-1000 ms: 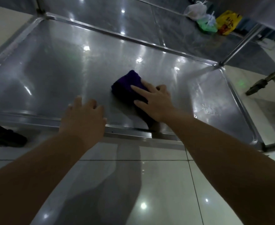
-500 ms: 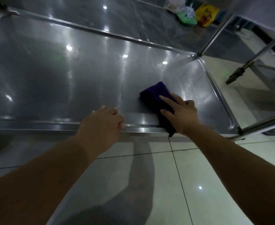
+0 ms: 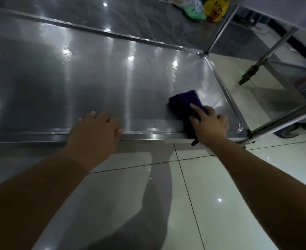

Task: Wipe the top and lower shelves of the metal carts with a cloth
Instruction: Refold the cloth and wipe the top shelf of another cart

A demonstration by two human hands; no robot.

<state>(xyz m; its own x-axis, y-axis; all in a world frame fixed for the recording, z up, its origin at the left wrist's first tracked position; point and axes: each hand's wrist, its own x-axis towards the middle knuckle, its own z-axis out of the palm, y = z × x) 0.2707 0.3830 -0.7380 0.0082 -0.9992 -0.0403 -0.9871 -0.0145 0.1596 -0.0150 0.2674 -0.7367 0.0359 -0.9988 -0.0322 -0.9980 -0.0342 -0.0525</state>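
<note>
1. Tiled floor (image 3: 220, 195), nearest: glossy, so a slip risk for anyone leaning in low.
2. Left hand (image 3: 96, 130): relaxed and holding nothing, braced on the near rim of the shelf (image 3: 76, 83). Weight here could push the shelf away.
3. Right hand (image 3: 210, 123): fingers flat, pressing the cloth (image 3: 184, 101) at the shelf's near-right. A tail overhangs the rim, so the cloth could slide off.
4. Right corner: the raised lip may trap moisture and leave streaks.
5. Plastic bags (image 3: 193, 13): far, on the floor, well apart.
</note>
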